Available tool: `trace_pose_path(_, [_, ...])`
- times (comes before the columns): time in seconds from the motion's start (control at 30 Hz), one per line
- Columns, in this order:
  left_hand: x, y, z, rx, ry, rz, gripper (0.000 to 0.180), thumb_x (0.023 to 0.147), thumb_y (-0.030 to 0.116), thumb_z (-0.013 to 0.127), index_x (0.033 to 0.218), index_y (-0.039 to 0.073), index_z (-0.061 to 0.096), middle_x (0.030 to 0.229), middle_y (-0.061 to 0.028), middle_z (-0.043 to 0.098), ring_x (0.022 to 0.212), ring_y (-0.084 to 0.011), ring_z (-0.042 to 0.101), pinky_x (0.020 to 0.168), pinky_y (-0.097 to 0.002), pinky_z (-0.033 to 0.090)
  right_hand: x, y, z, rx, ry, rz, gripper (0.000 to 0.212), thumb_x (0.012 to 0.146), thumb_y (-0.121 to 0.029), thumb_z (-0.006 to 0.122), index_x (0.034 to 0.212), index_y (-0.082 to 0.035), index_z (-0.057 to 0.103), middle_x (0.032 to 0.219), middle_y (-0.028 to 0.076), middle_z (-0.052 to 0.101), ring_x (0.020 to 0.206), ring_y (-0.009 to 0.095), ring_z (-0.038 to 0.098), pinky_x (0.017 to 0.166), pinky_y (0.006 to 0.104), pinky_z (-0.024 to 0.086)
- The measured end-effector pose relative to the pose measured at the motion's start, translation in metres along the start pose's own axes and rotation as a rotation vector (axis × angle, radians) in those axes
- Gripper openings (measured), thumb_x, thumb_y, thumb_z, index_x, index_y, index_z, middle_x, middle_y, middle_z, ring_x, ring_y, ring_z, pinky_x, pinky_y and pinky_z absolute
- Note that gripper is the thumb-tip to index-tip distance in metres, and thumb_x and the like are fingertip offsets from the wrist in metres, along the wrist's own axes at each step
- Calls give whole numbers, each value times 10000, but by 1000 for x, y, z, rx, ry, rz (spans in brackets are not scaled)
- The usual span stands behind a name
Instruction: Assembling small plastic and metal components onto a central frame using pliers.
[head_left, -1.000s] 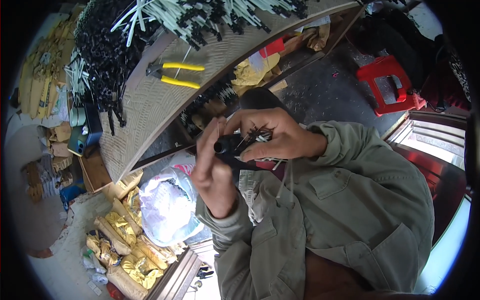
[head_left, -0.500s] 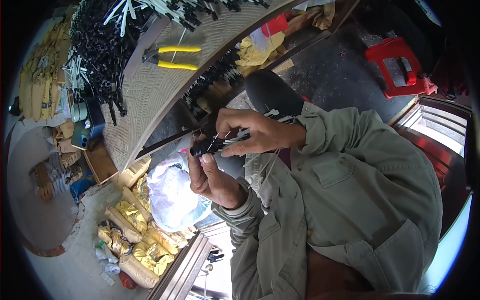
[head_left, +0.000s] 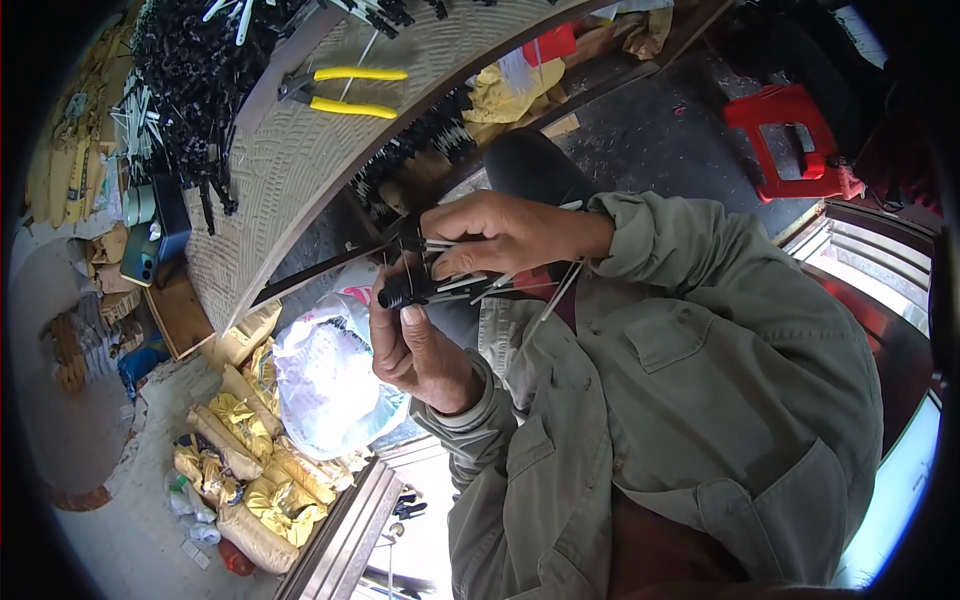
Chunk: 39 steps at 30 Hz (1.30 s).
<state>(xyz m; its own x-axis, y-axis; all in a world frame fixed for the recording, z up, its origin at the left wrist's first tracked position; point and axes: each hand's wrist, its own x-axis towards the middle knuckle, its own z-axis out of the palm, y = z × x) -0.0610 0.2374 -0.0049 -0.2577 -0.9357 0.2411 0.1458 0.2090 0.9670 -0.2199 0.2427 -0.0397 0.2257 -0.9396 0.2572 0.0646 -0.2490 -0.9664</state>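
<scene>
My left hand [head_left: 425, 360] pinches a short black ribbed cylindrical piece [head_left: 398, 293] between thumb and fingers. Close above it, my right hand [head_left: 490, 240] is closed on a bundle of thin white sticks with black parts [head_left: 470, 288], some poking out below the palm. A thin dark pin or stick stands up near the black piece; whether it is fixed in it I cannot tell. On the textured table beyond lies a pair of yellow-handled pliers [head_left: 355, 107]. A large heap of black pieces [head_left: 190, 100] lies at the table's far left.
Below my left hand hangs a white plastic bag [head_left: 335, 400]. Tan and yellow wrapped rolls [head_left: 250, 440] lie at lower left. The curved table edge [head_left: 340, 200] runs in front of me. A red plastic stool [head_left: 790, 140] stands on the floor at right.
My right hand has risen slightly and shifted left, opening a small gap from the left thumb. More white sticks show under it. The view has shifted a little.
</scene>
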Motion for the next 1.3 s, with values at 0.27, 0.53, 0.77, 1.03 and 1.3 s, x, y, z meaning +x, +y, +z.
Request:
trace_pose_path(0.27, [-10, -4, 14, 14, 120, 6, 390, 857, 181, 534, 1104, -119, 505, 1043, -193, 578, 976, -237, 551, 907, -341, 392, -9, -13, 10, 185, 50, 23, 233, 848, -181, 594, 899, 26, 501, 774, 101, 465, 691, 171, 441, 639, 308, 370])
trace_pose_path(0.53, [-7, -7, 9, -73, 235, -34, 365, 828, 146, 569, 1069, -123, 517, 1000, -212, 589, 969, -309, 575, 907, -413, 419, -20, -9, 33, -292, 442, -302, 219, 762, -64, 647, 942, 3, 542, 817, 108, 550, 692, 210, 551, 590, 311, 423])
trace_pose_path(0.77, [-11, -9, 3, -88, 228, -59, 380, 821, 120, 565, 1094, -136, 501, 1023, -240, 582, 985, -319, 574, 929, -405, 402, -17, -3, 11, -354, 269, -335, 295, 761, -41, 630, 1043, 27, 573, 777, 121, 572, 651, 239, 583, 559, 329, 458])
trace_pose_path(1.03, [-10, -9, 8, -28, 204, 4, 369, 833, 127, 559, 1091, -133, 511, 987, -217, 603, 962, -285, 577, 932, -373, 391, -15, 0, 5, -499, 152, -487, 329, 762, 24, 579, 1090, 40, 548, 778, 128, 572, 594, 232, 582, 476, 318, 459])
trace_pose_path(1.3, [-11, 2, 7, 148, 118, -17, 361, 835, 141, 565, 1104, -95, 524, 1051, -193, 584, 1062, -280, 522, 947, -375, 363, -31, -8, 26, -707, 216, -390, 458, 717, 19, 613, 1156, 66, 489, 862, 156, 604, 653, 213, 621, 511, 283, 517])
